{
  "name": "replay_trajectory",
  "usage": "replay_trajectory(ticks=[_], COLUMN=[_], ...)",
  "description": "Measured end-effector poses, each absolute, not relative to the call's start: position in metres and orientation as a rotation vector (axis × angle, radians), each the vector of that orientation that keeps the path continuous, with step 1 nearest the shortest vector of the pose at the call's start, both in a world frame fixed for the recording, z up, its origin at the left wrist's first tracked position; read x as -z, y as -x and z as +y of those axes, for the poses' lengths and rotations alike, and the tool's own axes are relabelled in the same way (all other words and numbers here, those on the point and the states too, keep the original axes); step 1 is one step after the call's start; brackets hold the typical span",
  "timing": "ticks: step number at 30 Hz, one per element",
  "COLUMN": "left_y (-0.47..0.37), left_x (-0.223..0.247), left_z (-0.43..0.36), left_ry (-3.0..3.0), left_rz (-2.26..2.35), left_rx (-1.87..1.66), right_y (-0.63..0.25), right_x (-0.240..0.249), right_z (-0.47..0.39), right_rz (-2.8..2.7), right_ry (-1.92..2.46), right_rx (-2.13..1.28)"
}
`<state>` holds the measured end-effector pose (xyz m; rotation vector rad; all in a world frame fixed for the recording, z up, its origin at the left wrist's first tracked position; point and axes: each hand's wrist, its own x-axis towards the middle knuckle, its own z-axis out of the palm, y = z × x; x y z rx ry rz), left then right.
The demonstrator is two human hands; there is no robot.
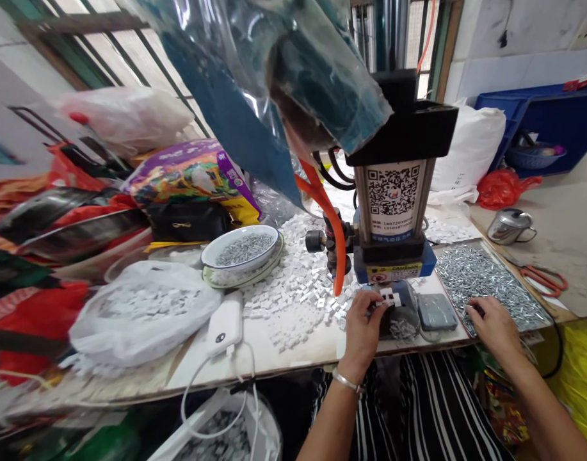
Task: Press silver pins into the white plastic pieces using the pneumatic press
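Note:
My left hand [363, 326], with a silver bracelet at its wrist, has its thumb and fingers closed on a small white part [390, 297] below the head of the press [393, 205]. Small metal pieces [403, 329] lie just beside that hand. Over the left edge of a tray of metal pins [495, 278], my right hand [495, 323] is bent with thumb and fingertips together; what they hold, if anything, is too small to make out. A grey square block [437, 312] sits between my hands.
Many white parts [297, 275] are spread left of the press. Farther left are a bowl of pins [240, 246], a plastic bag [144, 307] and a white power bank [225, 323] with a cable. Red-handled scissors [543, 279] and a metal cup [510, 226] lie right. An orange hose [338, 237] hangs centrally.

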<state>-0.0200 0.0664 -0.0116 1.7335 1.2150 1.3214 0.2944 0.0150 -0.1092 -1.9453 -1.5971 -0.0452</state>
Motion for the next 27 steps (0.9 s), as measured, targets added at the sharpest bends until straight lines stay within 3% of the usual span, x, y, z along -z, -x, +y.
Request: replay_trajectory(ticks=[8, 13, 19, 27], left_y=[0.011, 0.021, 0.004, -0.009], left_x=[0.008, 0.009, 0.018, 0.019], left_z=[0.085, 0.055, 0.010, 0.017], left_ry=[-1.917, -1.777, -1.905, -2.141], left_rz=[1.160, 1.321, 1.239, 1.313], left_rx=[-1.233, -1.401, -1.120, -0.896], right_y=[-0.294, -0.294, -0.276, -0.222], right_x=[0.103, 0.100, 0.076, 0.052], right_z=[0.014, 0.013, 0.007, -0.006], right_rz=[-1.586, -1.503, -1.393, -1.302], right_ry=[1.909, 1.861, 1.726, 1.580], right_rx=[-0.020, -0.044, -0.100, -0.543])
